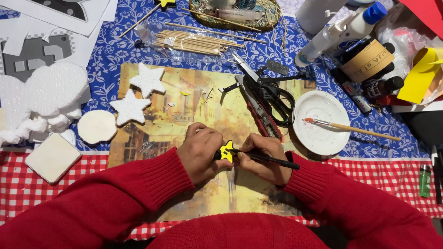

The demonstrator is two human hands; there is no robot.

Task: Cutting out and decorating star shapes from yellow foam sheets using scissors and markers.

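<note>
- Head view, lower centre of the frame: the left hand [201,152] is curled closed, pinching a small yellow star [227,151] between its fingertips.
- Just right of it, the right hand [263,157] grips a black pen [267,159] in a closed fist, its tip touching the star's edge.
- Both hands rest on a picture-printed mat [157,133], red sleeves filling the bottom edge.
- Upper left of the mat: two white foam stars [138,94] lying flat, one above the other.
- Centre right: black scissors [272,97] beside a red-handled cutter [263,120].
- Right of those, a white saucer [318,138] with a paintbrush [350,128] laid across its rim.
- Top centre: a bundle of wooden skewers [194,42] on the blue floral cloth [110,50].
</note>
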